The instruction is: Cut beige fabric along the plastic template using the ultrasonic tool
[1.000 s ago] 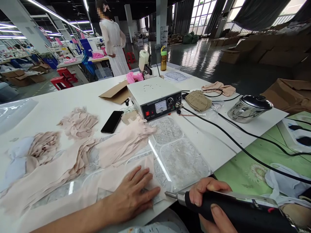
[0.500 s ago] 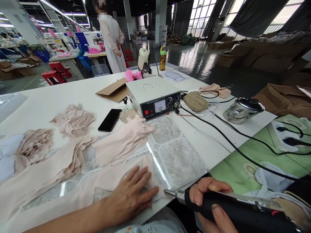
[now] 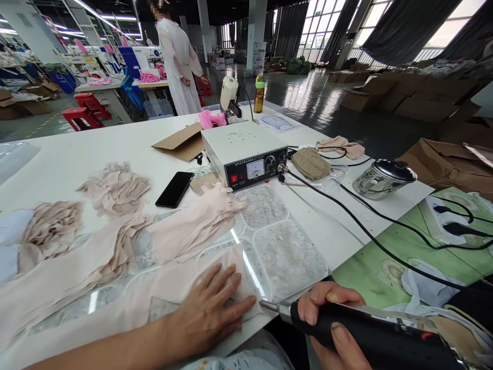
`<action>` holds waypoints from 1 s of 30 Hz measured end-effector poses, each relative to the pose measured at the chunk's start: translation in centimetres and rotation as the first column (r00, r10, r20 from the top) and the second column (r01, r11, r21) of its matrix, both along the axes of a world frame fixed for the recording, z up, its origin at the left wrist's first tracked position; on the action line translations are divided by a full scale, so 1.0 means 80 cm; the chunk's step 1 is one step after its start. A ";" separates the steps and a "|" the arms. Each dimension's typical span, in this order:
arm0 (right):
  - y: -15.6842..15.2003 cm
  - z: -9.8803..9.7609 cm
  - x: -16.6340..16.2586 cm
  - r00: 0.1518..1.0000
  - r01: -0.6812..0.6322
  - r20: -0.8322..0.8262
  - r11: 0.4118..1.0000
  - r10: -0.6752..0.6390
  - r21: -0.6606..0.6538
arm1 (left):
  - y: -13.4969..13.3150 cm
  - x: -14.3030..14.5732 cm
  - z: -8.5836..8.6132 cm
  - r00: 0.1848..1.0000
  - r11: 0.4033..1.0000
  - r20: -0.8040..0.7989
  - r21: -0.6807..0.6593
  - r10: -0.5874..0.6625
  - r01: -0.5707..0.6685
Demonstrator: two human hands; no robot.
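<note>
My left hand lies flat, fingers spread, on a pale pink fabric strip at the table's near edge. A clear patterned mat is under the fabric. In my right hand is a black handheld ultrasonic welding tool with a pointed metal tip. That tip is at the fabric's right end, close to my left fingertips; whether it touches cannot be made out. A stack of pink fabric pieces lies just beyond my left hand. More layered strips spread to the left.
A white control box with a dial stands mid-table, its black cable running right. Around it are a phone, cardboard, patterns, a steel pot and a bottle. A person in white stands beyond.
My left hand's thumb has shifted slightly right, nearer the tool tip. My right hand keeps its hold on the tool. The person beyond the table has an arm moved outward.
</note>
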State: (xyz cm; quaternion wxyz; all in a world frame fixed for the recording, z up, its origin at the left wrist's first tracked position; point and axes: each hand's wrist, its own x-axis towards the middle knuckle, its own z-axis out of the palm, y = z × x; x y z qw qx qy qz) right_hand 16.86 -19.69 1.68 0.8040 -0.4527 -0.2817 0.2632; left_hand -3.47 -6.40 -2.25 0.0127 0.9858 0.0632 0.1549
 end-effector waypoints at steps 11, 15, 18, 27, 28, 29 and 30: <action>0.000 0.004 0.000 0.996 0.077 0.050 0.997 -0.076 -0.006 | -0.002 0.006 0.009 1.000 1.000 0.021 0.023 0.004 -0.005; 0.004 0.003 -0.002 0.997 0.064 0.043 0.997 -0.066 0.035 | -0.002 0.007 0.007 0.998 0.999 0.059 0.035 0.014 -0.016; 0.004 0.000 -0.004 0.999 0.023 0.048 0.999 -0.024 0.033 | -0.004 0.007 0.005 0.996 0.999 0.089 0.039 0.025 -0.029; 0.011 -0.007 -0.005 0.998 0.013 0.059 1.000 -0.014 0.019 | -0.004 0.007 0.006 0.997 0.999 0.079 0.030 0.023 -0.026; 0.012 -0.006 -0.006 0.998 0.011 0.055 1.000 -0.012 0.022 | -0.004 0.007 0.006 0.997 0.999 0.078 0.029 0.024 -0.027; 0.012 -0.006 -0.006 0.999 0.008 0.048 1.000 -0.010 0.028 | -0.004 0.007 0.006 0.997 0.999 0.080 0.028 0.024 -0.027; 0.012 -0.005 -0.007 0.999 0.007 0.043 0.999 -0.008 0.033 | -0.004 0.007 0.006 0.996 0.999 0.084 0.027 0.024 -0.026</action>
